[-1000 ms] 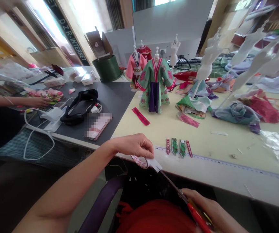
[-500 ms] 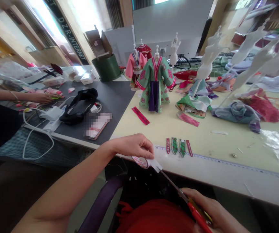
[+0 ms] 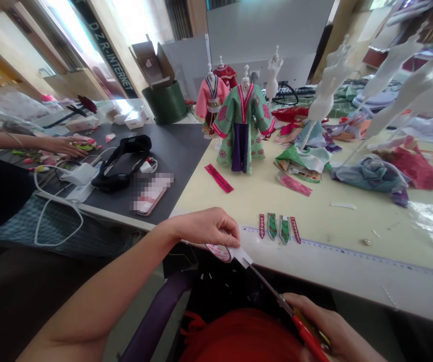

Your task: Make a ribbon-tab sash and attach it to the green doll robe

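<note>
My left hand (image 3: 216, 229) pinches a roll of white tape (image 3: 220, 252) with red print at the table's front edge, its loose end (image 3: 242, 257) sticking out to the right. Red-handled scissors (image 3: 305, 329) are in my right hand (image 3: 324, 322) at the lower right; their blades point up-left and the tips touch the tape end. Just beyond, two green trimmed pieces (image 3: 272, 226) and two narrow red strips (image 3: 262, 226) lie side by side along a ruler (image 3: 337, 249).
Behind stand a doll-sized green robe (image 3: 244, 125) and bare white mannequins (image 3: 324, 90). Fabric pieces (image 3: 370, 173) lie at the right. On the dark mat (image 3: 186, 146) are a black headset (image 3: 120, 163) and a phone (image 3: 156, 193). Another person's hand (image 3: 63, 146) touches flowers at the left.
The view has shifted very slightly. The other person's hand at the left has moved a little to the left. My hands, tape and scissors look nearly unchanged.
</note>
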Action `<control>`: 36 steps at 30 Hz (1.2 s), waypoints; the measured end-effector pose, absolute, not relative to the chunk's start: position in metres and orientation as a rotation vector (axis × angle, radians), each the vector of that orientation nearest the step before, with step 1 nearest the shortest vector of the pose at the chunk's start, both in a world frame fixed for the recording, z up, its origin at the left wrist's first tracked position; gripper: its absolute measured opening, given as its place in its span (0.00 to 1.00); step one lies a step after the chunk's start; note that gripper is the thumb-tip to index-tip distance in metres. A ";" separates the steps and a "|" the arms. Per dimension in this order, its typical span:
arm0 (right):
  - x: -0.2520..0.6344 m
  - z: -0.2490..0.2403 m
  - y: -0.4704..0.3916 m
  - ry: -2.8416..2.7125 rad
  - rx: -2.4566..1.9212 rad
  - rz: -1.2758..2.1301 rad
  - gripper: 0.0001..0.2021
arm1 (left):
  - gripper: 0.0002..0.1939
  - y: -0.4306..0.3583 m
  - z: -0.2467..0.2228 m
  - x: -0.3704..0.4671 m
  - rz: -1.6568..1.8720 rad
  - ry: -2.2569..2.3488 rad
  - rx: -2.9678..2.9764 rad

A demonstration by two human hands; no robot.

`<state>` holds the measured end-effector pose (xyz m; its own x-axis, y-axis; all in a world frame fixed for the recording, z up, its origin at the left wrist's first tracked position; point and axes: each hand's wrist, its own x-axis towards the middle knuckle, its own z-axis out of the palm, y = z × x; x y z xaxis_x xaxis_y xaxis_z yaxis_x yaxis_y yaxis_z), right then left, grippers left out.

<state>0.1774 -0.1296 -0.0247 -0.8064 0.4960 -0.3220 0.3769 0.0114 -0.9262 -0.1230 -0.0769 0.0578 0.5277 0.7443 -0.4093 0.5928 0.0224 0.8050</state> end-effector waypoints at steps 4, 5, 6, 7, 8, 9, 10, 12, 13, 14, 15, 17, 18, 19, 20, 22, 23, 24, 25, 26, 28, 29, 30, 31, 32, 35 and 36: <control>0.177 -0.024 -0.129 -2.166 -0.952 1.936 0.22 | 0.08 -0.077 0.058 -0.123 0.189 1.145 1.672; 0.177 -0.023 -0.129 -2.171 -0.952 1.929 0.22 | 0.07 -0.077 0.058 -0.123 0.190 1.142 1.678; 0.177 -0.022 -0.129 -2.178 -0.952 1.917 0.21 | 0.07 -0.077 0.058 -0.123 0.189 1.141 1.683; 0.176 -0.021 -0.129 -2.188 -0.955 1.896 0.21 | 0.07 -0.077 0.057 -0.123 0.187 1.139 1.687; 0.176 -0.020 -0.129 -2.200 -0.957 1.865 0.20 | 0.07 -0.077 0.057 -0.123 0.185 1.140 1.689; 0.176 -0.019 -0.129 -2.213 -0.959 1.818 0.19 | 0.07 -0.077 0.057 -0.123 0.183 1.141 1.690; 0.175 -0.018 -0.129 -2.226 -0.958 1.761 0.19 | 0.07 -0.077 0.057 -0.123 0.182 1.143 1.692; 0.174 -0.016 -0.129 -2.247 -0.954 1.662 0.19 | 0.07 -0.077 0.058 -0.122 0.179 1.144 1.701; 0.174 -0.016 -0.129 -2.254 -0.954 1.637 0.19 | 0.07 -0.078 0.058 -0.122 0.177 1.146 1.709; 0.174 -0.015 -0.129 -2.261 -0.958 1.620 0.19 | 0.07 -0.079 0.059 -0.122 0.175 1.149 1.720; 0.174 -0.015 -0.129 -2.266 -0.967 1.605 0.19 | 0.08 -0.080 0.061 -0.122 0.173 1.154 1.732; 0.175 -0.014 -0.130 -2.279 -0.981 1.572 0.19 | 0.08 -0.083 0.064 -0.121 0.171 1.168 1.759; 0.175 -0.013 -0.130 -2.286 -0.986 1.552 0.19 | 0.07 -0.084 0.066 -0.120 0.172 1.176 1.773; 0.176 -0.013 -0.130 -2.293 -0.993 1.533 0.20 | 0.07 -0.086 0.067 -0.120 0.175 1.183 1.788; 0.176 -0.012 -0.130 -2.300 -0.999 1.517 0.20 | 0.08 -0.088 0.069 -0.120 0.179 1.190 1.804; 0.177 -0.012 -0.129 -2.314 -1.010 1.495 0.20 | 0.08 -0.091 0.071 -0.119 0.187 1.208 1.838; 0.178 -0.012 -0.129 -2.318 -1.014 1.487 0.20 | 0.08 -0.092 0.072 -0.119 0.189 1.217 1.853; 0.178 -0.011 -0.128 -2.322 -1.015 1.481 0.19 | 0.08 -0.093 0.072 -0.119 0.190 1.228 1.865; 0.178 -0.011 -0.128 -2.325 -1.013 1.477 0.19 | 0.08 -0.094 0.072 -0.119 0.189 1.236 1.871; 0.178 -0.011 -0.127 -2.330 -1.012 1.468 0.18 | 0.08 -0.095 0.071 -0.119 0.187 1.245 1.872; 0.179 -0.010 -0.126 -2.344 -1.010 1.446 0.18 | 0.09 -0.096 0.070 -0.119 0.184 1.263 1.873; 0.179 -0.010 -0.125 -2.355 -1.012 1.432 0.18 | 0.09 -0.097 0.070 -0.119 0.182 1.271 1.881; 0.179 -0.009 -0.124 -2.368 -1.014 1.417 0.18 | 0.09 -0.098 0.070 -0.118 0.179 1.278 1.894; 0.179 -0.008 -0.124 -2.382 -1.015 1.404 0.18 | 0.09 -0.099 0.071 -0.118 0.176 1.285 1.913; 0.179 -0.008 -0.123 -2.396 -1.014 1.393 0.18 | 0.09 -0.100 0.071 -0.117 0.173 1.290 1.932; 0.182 -0.007 -0.121 -2.416 -1.015 1.408 0.21 | 0.09 -0.101 0.074 -0.115 0.167 1.307 1.964; 0.184 -0.008 -0.121 -2.412 -1.017 1.432 0.22 | 0.09 -0.102 0.075 -0.115 0.166 1.309 1.965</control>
